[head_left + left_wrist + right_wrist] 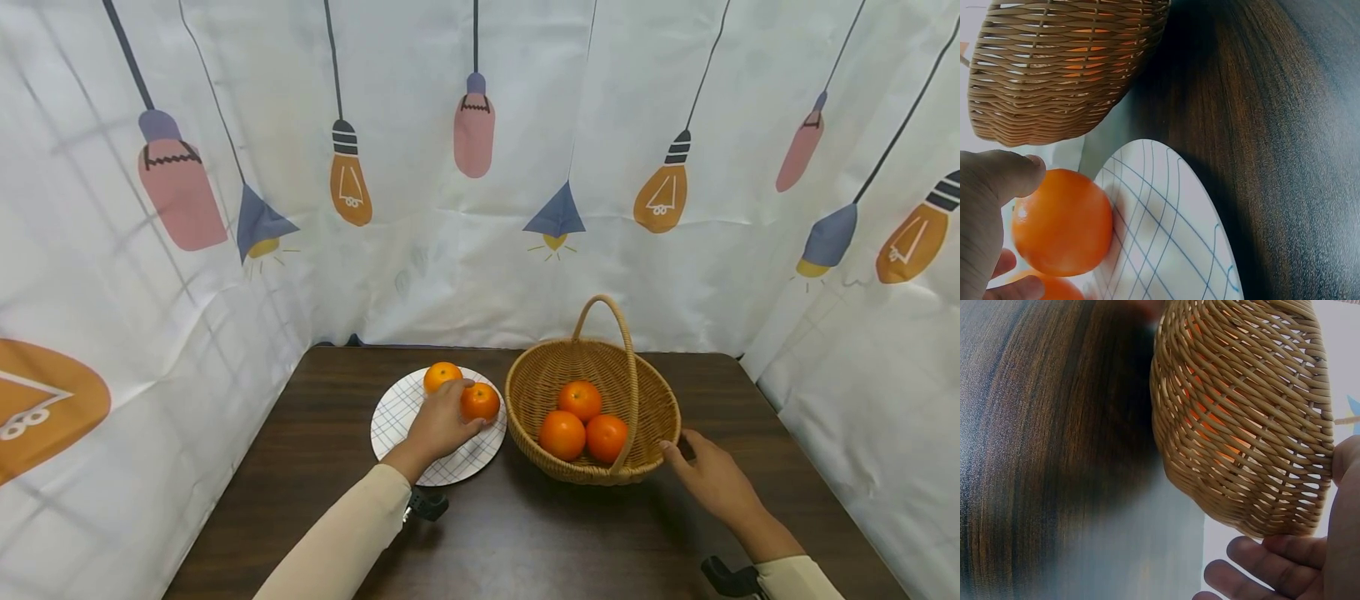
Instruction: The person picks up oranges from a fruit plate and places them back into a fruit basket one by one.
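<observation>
My left hand (442, 418) grips an orange (480, 402) over the right side of a white plate (397, 417) with blue grid lines. Its thumb lies along one side of the fruit, and the fingers reach round the far side. Another orange (442, 377) sits at the back of the plate, partly behind that hand. A wicker basket (525, 417) with a tall handle stands to the right and contains three oranges (562, 435). At the basket's right side, my right hand (716, 479) holds the rim, thumb over the edge and fingers against the outer weave (1241, 425).
Plate and basket stand close together on a dark wooden table (510, 542). A white curtain (420, 275) printed with hanging lamps encloses the table at the back and both sides. The basket's handle (630, 367) arches high above its rim.
</observation>
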Motion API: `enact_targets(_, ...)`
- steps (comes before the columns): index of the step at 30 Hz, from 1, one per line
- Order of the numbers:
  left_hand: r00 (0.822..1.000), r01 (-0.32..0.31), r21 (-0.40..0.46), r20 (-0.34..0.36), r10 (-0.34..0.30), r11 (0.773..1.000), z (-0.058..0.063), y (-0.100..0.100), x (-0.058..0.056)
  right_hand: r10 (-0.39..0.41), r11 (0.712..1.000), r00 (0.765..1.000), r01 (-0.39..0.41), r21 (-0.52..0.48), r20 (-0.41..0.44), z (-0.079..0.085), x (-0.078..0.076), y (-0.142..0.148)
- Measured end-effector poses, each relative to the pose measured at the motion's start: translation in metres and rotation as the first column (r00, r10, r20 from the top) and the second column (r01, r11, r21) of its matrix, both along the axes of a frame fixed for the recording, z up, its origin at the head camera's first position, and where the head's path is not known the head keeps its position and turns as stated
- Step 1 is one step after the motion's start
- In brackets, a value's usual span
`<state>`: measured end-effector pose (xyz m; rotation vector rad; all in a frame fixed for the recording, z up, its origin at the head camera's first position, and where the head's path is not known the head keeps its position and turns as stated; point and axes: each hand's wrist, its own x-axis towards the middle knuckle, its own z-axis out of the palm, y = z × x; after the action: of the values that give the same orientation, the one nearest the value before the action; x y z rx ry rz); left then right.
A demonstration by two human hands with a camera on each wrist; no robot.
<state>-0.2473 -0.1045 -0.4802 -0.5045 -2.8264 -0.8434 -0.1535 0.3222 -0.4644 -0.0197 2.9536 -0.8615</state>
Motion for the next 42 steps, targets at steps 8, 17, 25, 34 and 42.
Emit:
enact_targets(8,1.0,-0.02,-0.018,0.009,0.02,1.0,-0.006,0.002,-0.004,-0.002,1.0,1.0,0.002,0.002,-0.001,-0.002,-0.001,0.001)
enact_targets(17,0.999,-0.032,-0.014,0.028,0.032,0.999,-0.011,0.003,-0.006,-0.005,1.0,1.0,0.005,0.006,0.001,-0.001,-0.001,0.0)
enact_targets(25,0.999,-0.023,-0.001,0.042,0.023,1.0,-0.011,0.004,-0.006,0.004,1.0,1.0,-0.004,-0.008,-0.007,0.0,0.001,-0.001)
enact_targets(34,0.998,-0.019,0.01,0.054,0.019,1.0,-0.015,0.006,-0.007,0.007,1.0,1.0,-0.007,-0.017,-0.003,-0.001,0.001,-0.001)
enact_targets(42,0.997,-0.028,0.024,0.079,0.026,0.999,-0.017,0.008,-0.008,0.005,1.0,1.0,-0.005,-0.015,-0.005,-0.001,0.0,0.0)
